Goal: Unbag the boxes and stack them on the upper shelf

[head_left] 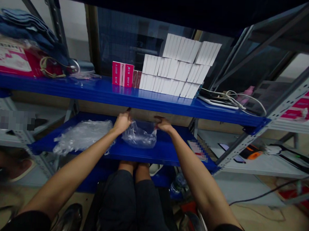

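Observation:
A clear plastic bag (139,138) is stretched between my two hands, just above the lower blue shelf. My left hand (123,123) grips its left upper edge, fingers closed and partly hidden from me. At the opposite edge my right hand (163,124) pinches the plastic, with one finger pointing out to the left. A flat heap of clear plastic bags (86,135) lies on the shelf, left of my left hand.
The upper blue shelf (93,94) runs above my hands, bearing stacked white boxes (170,69), red boxes (122,74) and a white device with a cable (218,102). A tape dispenser (251,151) lies at right. A bottle (177,185) stands below.

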{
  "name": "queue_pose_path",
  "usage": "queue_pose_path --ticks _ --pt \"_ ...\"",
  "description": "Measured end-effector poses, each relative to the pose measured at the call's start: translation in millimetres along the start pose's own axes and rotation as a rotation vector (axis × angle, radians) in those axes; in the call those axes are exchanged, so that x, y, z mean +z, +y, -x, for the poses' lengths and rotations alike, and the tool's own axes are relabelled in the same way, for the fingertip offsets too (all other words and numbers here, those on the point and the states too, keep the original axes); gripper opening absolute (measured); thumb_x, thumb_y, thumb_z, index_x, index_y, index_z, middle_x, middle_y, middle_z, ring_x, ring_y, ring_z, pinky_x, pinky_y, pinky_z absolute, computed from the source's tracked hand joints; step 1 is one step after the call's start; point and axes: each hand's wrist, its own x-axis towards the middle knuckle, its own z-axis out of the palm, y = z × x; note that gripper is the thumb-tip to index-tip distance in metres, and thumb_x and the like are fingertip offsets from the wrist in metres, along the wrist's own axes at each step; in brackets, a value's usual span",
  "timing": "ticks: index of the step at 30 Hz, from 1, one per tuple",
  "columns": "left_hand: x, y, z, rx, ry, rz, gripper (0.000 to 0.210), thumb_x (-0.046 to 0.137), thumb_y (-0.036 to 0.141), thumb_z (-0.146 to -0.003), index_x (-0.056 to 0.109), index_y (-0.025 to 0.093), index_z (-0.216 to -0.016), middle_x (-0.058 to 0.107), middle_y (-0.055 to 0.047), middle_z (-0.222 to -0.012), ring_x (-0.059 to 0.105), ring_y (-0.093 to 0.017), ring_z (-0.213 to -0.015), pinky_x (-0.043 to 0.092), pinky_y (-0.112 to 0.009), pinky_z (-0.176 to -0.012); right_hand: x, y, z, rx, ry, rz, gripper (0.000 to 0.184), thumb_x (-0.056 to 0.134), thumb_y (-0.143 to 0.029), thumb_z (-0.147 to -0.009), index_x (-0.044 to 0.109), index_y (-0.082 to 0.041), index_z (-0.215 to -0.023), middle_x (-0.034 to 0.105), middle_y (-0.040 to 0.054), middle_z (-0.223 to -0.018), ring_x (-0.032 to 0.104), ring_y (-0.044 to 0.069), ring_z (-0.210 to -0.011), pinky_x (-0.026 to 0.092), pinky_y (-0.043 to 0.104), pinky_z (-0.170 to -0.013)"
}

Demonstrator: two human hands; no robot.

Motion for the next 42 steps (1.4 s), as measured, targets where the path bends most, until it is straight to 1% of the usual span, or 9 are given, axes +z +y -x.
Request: queue_pose_path --ticks 2,4,7,14,21,25,30,36,42 --pt "0.5 1.7 8.0 0.054 0.295 -0.094 0.043 0.042 0.020 -0.101 0.059 0.014 -0.140 0.076 -0.015 -0.111 0.073 -0.022 -0.102 0.052 -0.032 -0.096 -5.4 2.0 9.7 -0.005 0.096 0.033 0.042 0.051 -0.037 -0.105 0.056 -0.017 -0.142 0.063 0.0161 -0.136 0.062 0.030 -0.120 0.051 0.047 -0.102" --pt "6.9 -2.6 23.9 0.117 0.344 -0.197 0.047 0.042 0.020 -0.100 0.057 0.017 -0.145 0.077 -0.013 -0.114 0.072 -0.023 -0.105 0.051 -0.032 -0.099 2.8 7.7 25.9 -0.023 0.224 0.136 0.048 0.039 -0.033 -0.107 0.047 -0.020 -0.153 0.065 0.0192 -0.134 0.061 0.033 -0.123 0.046 0.047 -0.106" --pt "28.8 -19.0 56.0 0.130 0.093 -0.312 0.046 0.045 0.021 -0.098 0.066 0.025 -0.139 0.077 -0.009 -0.120 0.072 -0.024 -0.109 0.052 -0.033 -0.101 39.3 22.2 58.0 -0.076 0.319 0.430 0.059 0.039 -0.025 -0.103 0.032 -0.029 -0.162 0.075 0.0169 -0.115 0.071 0.033 -0.109 0.050 0.046 -0.097" --pt "65.4 -41.3 96.5 0.056 -0.345 -0.475 0.046 0.056 0.051 -0.093 0.073 0.030 -0.131 0.077 -0.016 -0.114 0.072 -0.036 -0.109 0.055 -0.046 -0.094 85.9 69.7 103.1 -0.164 -0.191 0.257 0.059 0.070 -0.053 -0.085 0.066 -0.028 -0.138 0.079 0.0109 -0.103 0.075 0.030 -0.100 0.052 0.033 -0.086" --pt "75.8 10.7 48.4 0.320 0.017 -0.378 0.047 0.038 0.042 -0.103 0.076 0.020 -0.120 0.073 -0.013 -0.113 0.065 -0.027 -0.112 0.048 -0.040 -0.105 57.1 40.6 46.8 -0.186 0.318 0.139 0.044 0.051 -0.049 -0.099 0.071 -0.021 -0.127 0.073 0.0116 -0.124 0.063 0.027 -0.122 0.045 0.035 -0.104" --pt "122.7 9.2 23.4 0.244 -0.090 -0.364 0.048 0.039 0.039 -0.103 0.062 0.026 -0.142 0.061 -0.010 -0.144 0.046 -0.032 -0.140 0.041 -0.049 -0.113 92.1 15.3 5.6 -0.003 0.256 0.175 0.052 0.045 -0.037 -0.101 0.054 -0.019 -0.148 0.059 0.0145 -0.147 0.051 0.030 -0.138 0.040 0.040 -0.112" --pt "166.4 -43.6 23.0 -0.022 -0.263 -0.469 0.057 0.034 0.059 -0.101 0.050 0.039 -0.152 0.034 -0.003 -0.168 0.013 -0.042 -0.158 0.012 -0.065 -0.123 160.8 21.7 -5.2 0.162 0.038 0.170 0.069 0.029 -0.059 -0.104 0.027 -0.026 -0.164 0.015 0.0089 -0.173 0.012 0.037 -0.158 0.012 0.057 -0.124" --pt "171.4 -74.6 32.0 -0.063 -0.157 -0.475 0.065 0.040 0.064 -0.097 0.046 0.035 -0.155 0.032 -0.007 -0.169 0.017 -0.043 -0.156 0.007 -0.066 -0.124 189.7 30.2 1.0 0.155 0.120 0.201 0.073 0.022 -0.071 -0.101 0.022 -0.034 -0.164 0.012 0.0025 -0.174 0.005 0.032 -0.160 0.000 0.056 -0.125" --pt "147.3 -54.3 51.5 0.102 -0.010 -0.341 0.058 0.047 0.039 -0.097 0.046 0.018 -0.151 0.046 -0.012 -0.159 0.039 -0.032 -0.148 0.031 -0.052 -0.123 179.4 25.9 15.8 0.120 0.227 0.117 0.067 0.032 -0.065 -0.102 0.031 -0.035 -0.162 0.025 0.0043 -0.171 0.014 0.032 -0.159 0.014 0.052 -0.125"
